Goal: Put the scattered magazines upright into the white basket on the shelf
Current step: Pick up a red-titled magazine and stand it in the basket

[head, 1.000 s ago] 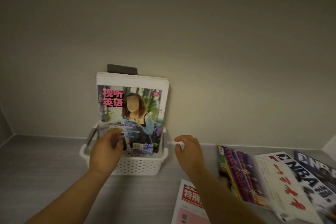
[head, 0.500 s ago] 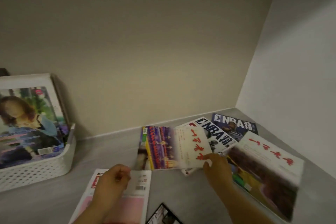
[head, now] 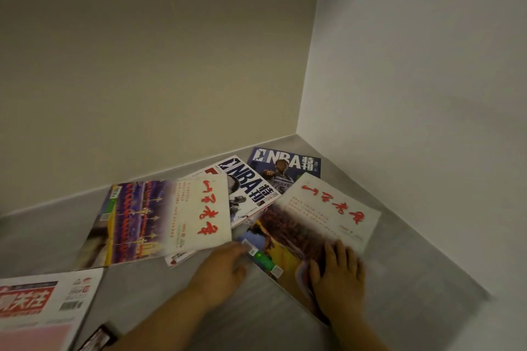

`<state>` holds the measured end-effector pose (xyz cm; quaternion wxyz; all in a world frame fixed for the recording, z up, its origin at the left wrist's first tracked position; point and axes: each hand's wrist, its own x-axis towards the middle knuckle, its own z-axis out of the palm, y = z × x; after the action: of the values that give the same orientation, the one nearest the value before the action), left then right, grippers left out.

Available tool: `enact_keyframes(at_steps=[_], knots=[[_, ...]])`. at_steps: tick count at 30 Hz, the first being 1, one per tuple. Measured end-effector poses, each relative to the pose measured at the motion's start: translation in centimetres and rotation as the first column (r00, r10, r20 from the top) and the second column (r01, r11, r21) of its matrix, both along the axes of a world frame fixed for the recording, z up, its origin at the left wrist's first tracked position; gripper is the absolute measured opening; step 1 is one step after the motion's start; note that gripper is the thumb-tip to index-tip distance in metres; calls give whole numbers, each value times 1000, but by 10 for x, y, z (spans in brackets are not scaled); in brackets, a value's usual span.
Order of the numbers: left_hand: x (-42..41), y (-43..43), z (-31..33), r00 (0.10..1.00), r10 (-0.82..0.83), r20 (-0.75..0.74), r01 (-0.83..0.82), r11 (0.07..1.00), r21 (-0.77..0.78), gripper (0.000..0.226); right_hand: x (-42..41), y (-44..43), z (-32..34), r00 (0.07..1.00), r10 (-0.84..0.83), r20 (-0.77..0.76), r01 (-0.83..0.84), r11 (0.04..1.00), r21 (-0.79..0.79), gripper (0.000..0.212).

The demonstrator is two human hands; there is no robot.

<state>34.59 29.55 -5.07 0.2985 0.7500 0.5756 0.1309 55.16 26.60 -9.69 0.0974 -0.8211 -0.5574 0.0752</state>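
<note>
Grey shelf board carries scattered magazines flat in corner; white basket out of view. Right hand lies palm down, fingers spread, pressing near edge of white magazine with red calligraphy and brown photo; no closed grip. Left hand open, fingertips touching that magazine's left corner. Behind: two NBA magazines, purple-and-white magazine with red calligraphy. Red-titled white magazine at lower left.

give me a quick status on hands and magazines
Right hand flat on the near-right magazine, left hand at its left edge, neither gripping. Two NBA magazines partly buried beneath. Basket out of view.
</note>
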Motion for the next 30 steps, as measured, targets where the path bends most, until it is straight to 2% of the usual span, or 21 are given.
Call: enact_keyframes(at_steps=[3, 5, 7, 9, 11, 13, 15, 17, 20, 22, 23, 24, 26, 28, 29, 30], knots=[[31, 21, -12, 978, 22, -209, -19, 1000, 17, 58, 3, 1, -3, 998, 23, -53, -21, 999, 49, 60], [45, 29, -17, 930, 76, -359, -71, 997, 27, 63, 4, 0, -3, 996, 31, -82, -26, 997, 67, 60], [53, 34, -19, 890, 106, -444, -94, 994, 48, 66, 5, 0, -4, 996, 38, -86, -32, 997, 65, 60], [57, 41, -16, 899, 179, -399, -177, 983, 42, 63, 6, 1, -3, 994, 42, -97, -36, 997, 66, 60], [56, 49, -9, 927, 290, -236, -302, 953, -14, 48, 6, 1, -3, 994, 50, -99, -45, 998, 50, 59], [56, 55, 0, 946, 309, -98, -317, 945, -85, 34, 6, 0, -4, 994, 51, -98, -47, 998, 35, 59], [57, 56, 8, 960, 251, -124, -262, 962, -77, 30, 6, -1, -3, 993, 39, -112, -34, 998, 45, 59], [58, 50, 16, 962, 194, -190, -196, 981, 12, 26, 7, -1, -1, 990, 27, -138, -17, 997, 73, 61], [58, 31, 25, 979, 136, -155, -109, 979, 173, 10, 5, -5, 4, 948, -26, -316, 86, 980, 180, 68], [52, 19, 30, 990, 138, -17, -131, 965, 228, 16, 6, -9, 10, 857, -89, -507, 261, 924, 278, 73], [48, 13, 33, 985, 149, 89, -166, 960, 224, 16, 8, -10, 14, 784, -131, -607, 369, 885, 285, 75], [43, 8, 38, 967, 165, 195, -205, 957, 207, 17, 10, -9, 20, 681, -170, -712, 471, 846, 249, 76], [31, 1, 46, 912, 199, 359, -271, 948, 164, 24, 13, -4, 33, 386, -205, -899, 616, 783, 86, 74], [18, -4, 56, 864, 225, 451, -312, 941, 128, 29, 8, 1, 46, 93, -177, -980, 606, 791, -85, 60], [9, -7, 62, 846, 233, 479, -328, 936, 124, 30, 2, 2, 52, 11, -127, -992, 556, 825, -100, 48], [0, -9, 69, 831, 234, 504, -341, 931, 129, 32, -6, 2, 58, -28, -70, -997, 516, 853, -74, 39]])
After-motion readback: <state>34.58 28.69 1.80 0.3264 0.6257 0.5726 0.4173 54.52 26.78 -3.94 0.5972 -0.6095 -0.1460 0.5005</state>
